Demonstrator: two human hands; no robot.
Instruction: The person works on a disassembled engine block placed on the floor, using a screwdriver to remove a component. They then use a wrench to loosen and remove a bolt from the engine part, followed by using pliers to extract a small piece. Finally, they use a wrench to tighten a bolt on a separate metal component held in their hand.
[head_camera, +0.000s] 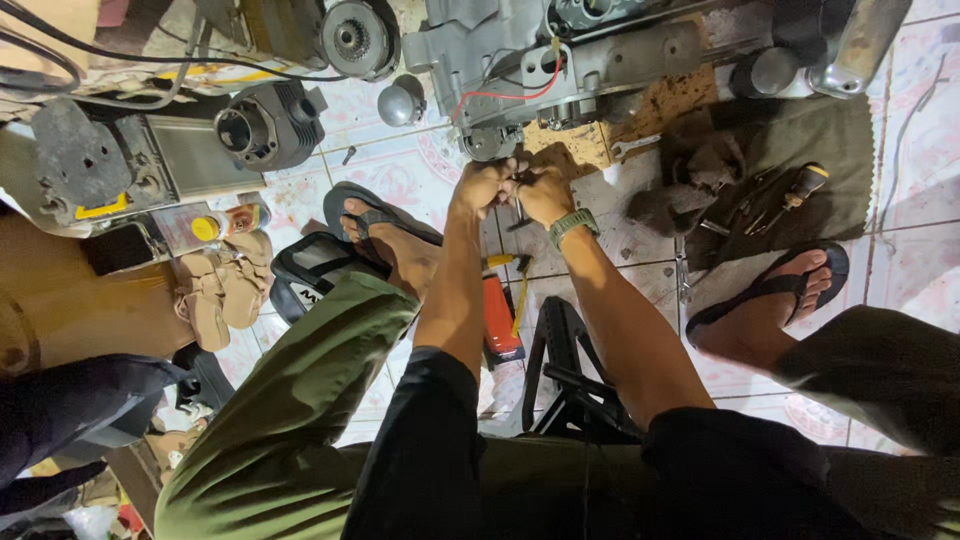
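Both hands meet under the gray metal engine (560, 60). The left hand (487, 185) is curled shut and the right hand (545, 193) pinches a thin metal tool (519, 212). A dark rag (800, 160) lies flat on the smooth tiles (920, 230).

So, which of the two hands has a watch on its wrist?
The right hand: a green watch circles its wrist. The left hand, pressed beside it below the grey engine, has a bare wrist.
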